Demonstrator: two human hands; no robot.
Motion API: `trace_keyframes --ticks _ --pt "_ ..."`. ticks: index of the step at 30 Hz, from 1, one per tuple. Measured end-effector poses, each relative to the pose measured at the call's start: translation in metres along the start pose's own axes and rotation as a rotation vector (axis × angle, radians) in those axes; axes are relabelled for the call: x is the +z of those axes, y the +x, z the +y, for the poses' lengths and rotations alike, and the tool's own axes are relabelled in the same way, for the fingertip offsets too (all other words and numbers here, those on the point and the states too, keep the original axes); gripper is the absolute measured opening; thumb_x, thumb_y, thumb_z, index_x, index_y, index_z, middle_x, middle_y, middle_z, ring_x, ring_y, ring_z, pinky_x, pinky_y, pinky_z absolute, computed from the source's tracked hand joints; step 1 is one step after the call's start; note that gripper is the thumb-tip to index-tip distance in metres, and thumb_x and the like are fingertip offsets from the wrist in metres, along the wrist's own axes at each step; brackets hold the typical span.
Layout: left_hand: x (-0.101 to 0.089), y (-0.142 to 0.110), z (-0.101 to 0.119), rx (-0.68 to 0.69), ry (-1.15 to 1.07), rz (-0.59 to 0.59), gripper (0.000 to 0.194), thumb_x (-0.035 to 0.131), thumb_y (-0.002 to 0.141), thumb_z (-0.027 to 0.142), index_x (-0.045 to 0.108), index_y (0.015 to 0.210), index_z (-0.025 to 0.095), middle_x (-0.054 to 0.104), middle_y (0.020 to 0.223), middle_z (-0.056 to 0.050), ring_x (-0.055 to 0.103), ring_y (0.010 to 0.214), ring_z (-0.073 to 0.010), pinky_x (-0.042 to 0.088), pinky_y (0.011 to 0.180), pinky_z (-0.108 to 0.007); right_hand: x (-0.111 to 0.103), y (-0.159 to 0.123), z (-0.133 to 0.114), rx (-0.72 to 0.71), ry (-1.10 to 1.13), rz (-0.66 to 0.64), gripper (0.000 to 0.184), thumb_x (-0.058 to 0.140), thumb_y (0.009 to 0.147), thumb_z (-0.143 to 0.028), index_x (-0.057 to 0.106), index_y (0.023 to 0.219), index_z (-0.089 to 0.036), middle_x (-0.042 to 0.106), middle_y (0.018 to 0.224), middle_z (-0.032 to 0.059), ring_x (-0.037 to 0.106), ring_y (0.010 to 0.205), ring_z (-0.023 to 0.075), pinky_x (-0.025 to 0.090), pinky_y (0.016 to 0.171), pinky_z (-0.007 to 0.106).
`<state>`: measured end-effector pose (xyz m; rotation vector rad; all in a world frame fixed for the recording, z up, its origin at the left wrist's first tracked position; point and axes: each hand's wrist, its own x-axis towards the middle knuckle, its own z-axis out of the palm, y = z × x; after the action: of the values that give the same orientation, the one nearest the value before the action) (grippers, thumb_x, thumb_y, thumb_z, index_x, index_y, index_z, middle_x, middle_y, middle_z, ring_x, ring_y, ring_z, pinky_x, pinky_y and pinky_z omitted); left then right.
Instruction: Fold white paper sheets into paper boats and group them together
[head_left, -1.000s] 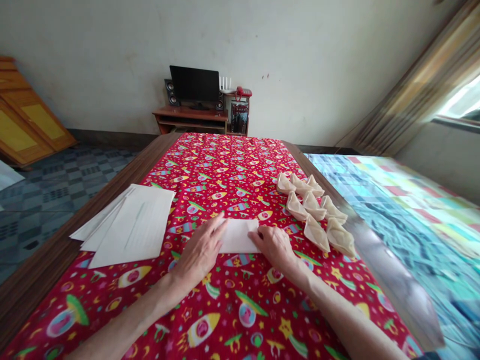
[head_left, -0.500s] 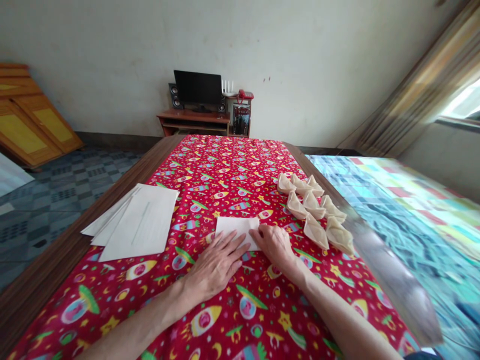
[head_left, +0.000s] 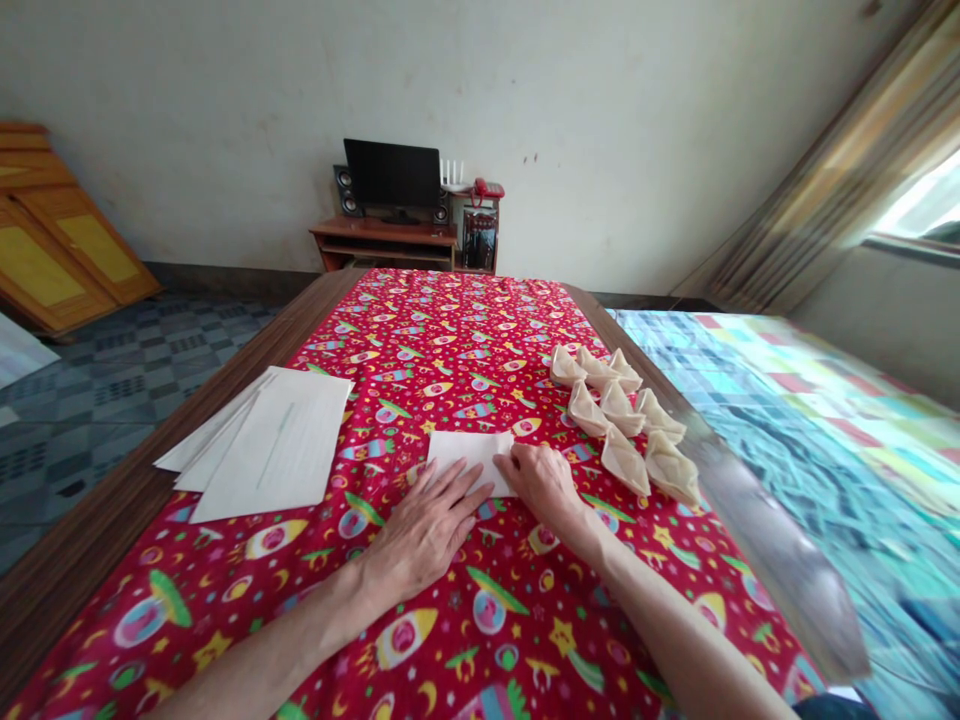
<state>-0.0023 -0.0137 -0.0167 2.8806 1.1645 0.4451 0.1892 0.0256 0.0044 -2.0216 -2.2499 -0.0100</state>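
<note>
A small folded sheet of white paper (head_left: 469, 447) lies flat on the red patterned cloth in front of me. My left hand (head_left: 429, 522) rests palm down over its lower left part, fingers stretched out and slightly apart. At the sheet's right edge is my right hand (head_left: 541, 482), its fingers curled in and the thumb pressed to the paper. The curled fingers hide part of that edge. To the right stand several folded paper boat shapes (head_left: 624, 462), cream coloured and grouped close together. A fanned stack of white paper sheets (head_left: 281, 445) lies to the left.
The cloth (head_left: 450, 330) covers a long brown wooden table (head_left: 247, 375). Beyond its far end a desk (head_left: 382, 232) holds a monitor (head_left: 394, 178), with a red telephone (head_left: 489, 188) beside it. A bed (head_left: 795, 430) is on the right, a wooden cabinet (head_left: 67, 235) on the left.
The whole view has shifted very slightly. Both hands stay at the same places on the folded paper, and nothing has been picked up or let go.
</note>
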Motion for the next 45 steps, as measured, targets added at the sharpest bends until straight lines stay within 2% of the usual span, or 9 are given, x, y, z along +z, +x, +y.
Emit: trace_keyframes --ticks 7,10,12,14,15,18,22,28,45 --pt "0.000 0.000 0.000 0.021 -0.002 0.016 0.045 0.039 0.094 0.022 0.037 0.138 0.029 0.040 0.144 -0.002 0.031 0.136 -0.0233 0.024 0.111 -0.047 0.004 0.000 0.002 0.005 -0.018 0.003 0.034 0.040 0.094 -0.039 0.066 0.085 -0.019 0.069 0.074 0.0074 0.065 0.070 0.0174 0.036 0.056 0.024" --pt "0.002 -0.001 -0.001 0.012 -0.013 0.019 0.043 0.038 0.095 0.023 0.038 0.138 0.029 0.041 0.144 -0.002 0.031 0.135 -0.0232 0.023 0.111 -0.048 0.002 -0.008 0.004 -0.035 -0.017 0.148 0.028 0.041 0.094 -0.032 0.061 0.107 -0.018 0.070 0.090 0.0094 0.064 0.084 0.0207 0.043 0.063 0.026" --pt "0.003 -0.001 -0.002 0.021 -0.015 0.015 0.042 0.036 0.096 0.025 0.037 0.138 0.029 0.039 0.145 -0.002 0.031 0.136 -0.0233 0.023 0.111 -0.049 0.001 -0.018 0.005 -0.147 0.010 0.294 0.033 0.039 0.095 -0.029 0.056 0.120 -0.016 0.066 0.110 0.0128 0.059 0.100 0.0238 0.048 0.075 0.031" --pt "0.003 -0.001 -0.002 0.036 -0.021 -0.001 0.042 0.034 0.097 0.028 0.037 0.138 0.029 0.038 0.146 -0.002 0.029 0.136 -0.0240 0.024 0.110 -0.049 0.003 -0.031 0.003 -0.352 0.077 0.355 0.037 0.034 0.095 -0.022 0.052 0.126 -0.012 0.059 0.124 0.0143 0.054 0.112 0.0241 0.046 0.091 0.036" --pt "0.003 -0.001 -0.002 0.032 -0.027 -0.010 0.042 0.034 0.097 0.028 0.037 0.138 0.028 0.038 0.146 -0.003 0.029 0.137 -0.0245 0.024 0.110 -0.050 0.005 -0.038 0.002 -0.468 0.095 0.338 0.038 0.032 0.095 -0.020 0.052 0.127 -0.011 0.056 0.128 0.0143 0.051 0.119 0.0238 0.043 0.097 0.037" --pt "0.001 0.000 0.001 -0.005 -0.040 -0.020 0.040 0.035 0.096 0.025 0.041 0.136 0.026 0.039 0.145 -0.003 0.028 0.137 -0.0248 0.025 0.110 -0.049 0.013 -0.055 -0.002 -0.588 0.120 0.220 0.043 0.036 0.096 -0.028 0.045 0.133 -0.009 0.046 0.139 0.0131 0.040 0.130 0.0248 0.036 0.106 0.043" --pt "0.000 0.001 0.001 0.000 -0.021 -0.018 0.042 0.038 0.094 0.021 0.042 0.135 0.024 0.036 0.147 -0.002 0.028 0.137 -0.0242 0.023 0.112 -0.047 0.018 -0.063 0.004 -0.598 0.115 0.107 0.055 0.041 0.094 -0.036 0.033 0.141 -0.008 0.035 0.145 0.0145 0.034 0.134 0.0259 0.032 0.108 0.049" --pt "-0.002 -0.004 -0.007 0.037 -0.011 -0.046 0.043 0.037 0.095 0.023 0.039 0.137 0.027 0.036 0.147 0.002 0.029 0.137 -0.0198 0.023 0.112 -0.043 0.013 -0.066 0.019 -0.566 0.106 0.066 0.052 0.041 0.095 -0.035 0.036 0.140 -0.010 0.035 0.144 0.0131 0.032 0.134 0.0257 0.030 0.109 0.050" --pt "-0.011 -0.045 -0.034 -0.035 0.085 -0.045 0.047 0.035 0.096 0.024 0.030 0.142 0.030 0.037 0.146 0.004 0.031 0.136 -0.0168 0.022 0.112 -0.038 0.014 -0.071 0.027 -0.566 0.076 0.091 0.048 0.038 0.096 -0.031 0.038 0.139 -0.010 0.036 0.144 0.0107 0.033 0.134 0.0251 0.033 0.108 0.050"
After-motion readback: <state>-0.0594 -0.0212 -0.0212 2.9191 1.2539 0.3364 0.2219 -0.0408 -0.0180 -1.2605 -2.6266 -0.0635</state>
